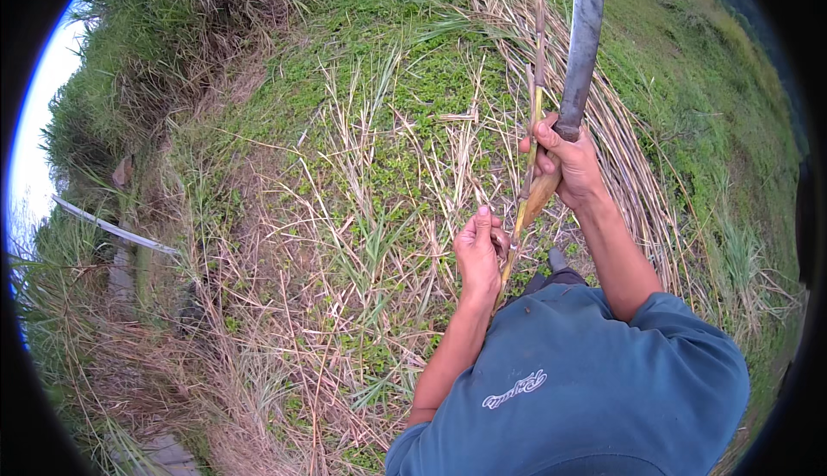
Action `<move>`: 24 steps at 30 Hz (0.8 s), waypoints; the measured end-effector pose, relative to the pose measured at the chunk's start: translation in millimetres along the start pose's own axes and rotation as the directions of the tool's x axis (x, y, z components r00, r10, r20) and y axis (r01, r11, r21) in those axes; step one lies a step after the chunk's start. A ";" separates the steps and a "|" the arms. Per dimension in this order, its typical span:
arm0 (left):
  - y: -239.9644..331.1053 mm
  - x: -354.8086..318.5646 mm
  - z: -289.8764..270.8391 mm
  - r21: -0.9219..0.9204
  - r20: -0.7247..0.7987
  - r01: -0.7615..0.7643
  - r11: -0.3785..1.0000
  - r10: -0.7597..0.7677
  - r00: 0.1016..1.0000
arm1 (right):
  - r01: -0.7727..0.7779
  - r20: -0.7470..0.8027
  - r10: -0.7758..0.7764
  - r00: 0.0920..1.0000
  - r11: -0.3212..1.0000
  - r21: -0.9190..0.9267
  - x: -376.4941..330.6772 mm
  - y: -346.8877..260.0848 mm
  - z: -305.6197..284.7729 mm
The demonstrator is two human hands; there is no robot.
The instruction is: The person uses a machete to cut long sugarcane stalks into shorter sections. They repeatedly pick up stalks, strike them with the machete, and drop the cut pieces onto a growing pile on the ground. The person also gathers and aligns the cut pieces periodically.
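Note:
My left hand point(479, 248) grips the lower part of a thin, dry yellowish stalk point(532, 114) that rises toward the top of the view. My right hand point(564, 161) is closed around the pale wooden handle of a long dark blade point(583, 37), which points up alongside the stalk. The blade's handle end sits against the stalk just above my left hand. My blue shirt point(568, 390) fills the lower right.
Grassy ground point(388, 131) with low green plants and many dry straw-coloured stems lies all around. A heap of cut dry stalks point(637, 166) spreads to the right. A pale narrow strip point(116, 230) lies at the left among taller grass.

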State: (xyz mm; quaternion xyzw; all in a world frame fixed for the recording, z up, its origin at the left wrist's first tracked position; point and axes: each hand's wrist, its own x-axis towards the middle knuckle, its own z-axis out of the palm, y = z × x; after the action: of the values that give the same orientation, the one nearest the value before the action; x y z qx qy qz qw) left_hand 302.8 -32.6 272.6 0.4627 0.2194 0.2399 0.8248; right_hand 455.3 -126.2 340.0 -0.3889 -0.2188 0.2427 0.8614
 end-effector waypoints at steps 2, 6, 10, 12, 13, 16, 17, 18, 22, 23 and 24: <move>2.0 -1.4 6.6 0.054 -0.171 -0.048 0.997 0.056 0.984 | -0.010 -0.011 0.010 1.000 1.000 -0.019 -0.2 1.4 -0.4; 8.3 -11.9 -1.7 0.319 0.219 -0.243 0.916 0.178 0.959 | -0.025 0.004 0.025 1.000 1.000 -0.011 2.1 -0.2 -1.2; 4.0 -25.3 -7.7 0.431 0.239 -0.213 0.877 0.117 0.964 | -0.038 0.023 0.037 0.999 0.999 0.015 3.3 3.8 0.8; 1.2 -27.8 -9.6 0.273 0.254 -0.132 0.953 0.061 0.965 | -0.040 0.047 0.039 0.998 0.999 0.004 3.8 2.4 1.9; 2.2 -27.4 -11.1 0.211 0.268 -0.082 0.974 0.023 0.963 | -0.040 0.058 0.040 0.998 0.999 -0.001 4.0 2.2 1.8; 7.5 -26.7 -11.2 0.080 0.318 0.039 0.996 -0.063 0.946 | -0.022 0.092 0.022 0.996 1.000 0.005 5.1 5.2 -3.3; 9.4 -26.3 -11.9 0.050 0.338 0.077 0.996 -0.089 0.937 | -0.016 0.094 0.015 0.995 1.000 0.010 4.0 4.6 -3.8; 10.7 -25.6 -13.3 0.018 0.316 0.161 0.987 -0.159 0.935 | -0.009 0.095 0.008 0.995 1.000 0.015 1.6 3.0 -3.6; 7.0 -23.8 -16.5 -0.066 0.251 0.329 0.942 -0.304 0.919 | 0.019 0.119 -0.022 0.993 0.999 0.026 -2.1 0.2 -3.1; 9.3 -23.6 -12.9 -0.073 0.237 0.332 0.940 -0.307 0.922 | 0.022 0.144 -0.027 0.989 0.999 0.032 -1.7 -0.2 -5.4; 12.7 -25.7 -8.4 -0.129 0.244 0.324 0.937 -0.287 0.926 | 0.025 0.169 -0.031 0.985 0.999 0.037 -0.4 -0.2 -8.6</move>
State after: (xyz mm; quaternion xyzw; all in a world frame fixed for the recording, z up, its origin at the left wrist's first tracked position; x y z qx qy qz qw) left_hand 275.2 -36.6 283.2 0.3757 0.1749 0.0727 0.9072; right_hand 459.9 -131.3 335.0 -0.3487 -0.2923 0.2667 0.8496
